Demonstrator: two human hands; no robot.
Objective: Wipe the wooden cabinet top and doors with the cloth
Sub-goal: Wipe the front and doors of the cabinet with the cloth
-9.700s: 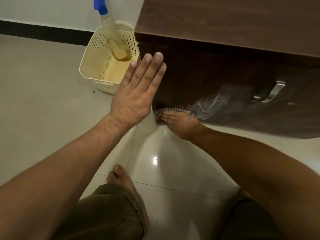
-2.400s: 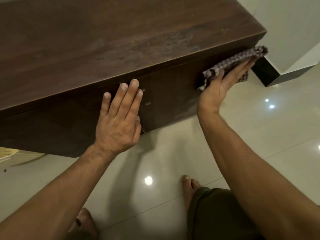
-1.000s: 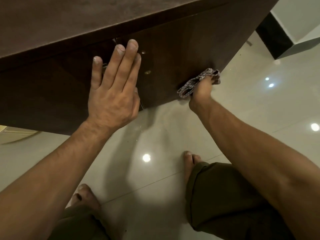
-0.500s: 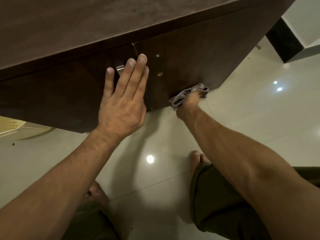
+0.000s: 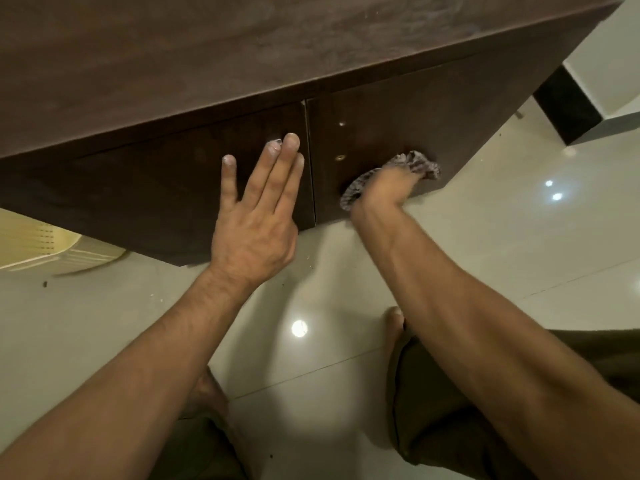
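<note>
right grip [image 5: 384, 192] clutched the cloth [image 5: 419, 164] low on the right door [image 5: 398, 112], left grip [image 5: 254, 223] spread flat; door-wiping looked unfinished.

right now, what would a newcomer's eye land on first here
The right hand holding a bunched checked grey cloth low against the right door of the dark brown wooden cabinet. Next, the left hand spread flat on the left door, beside the seam.
</note>
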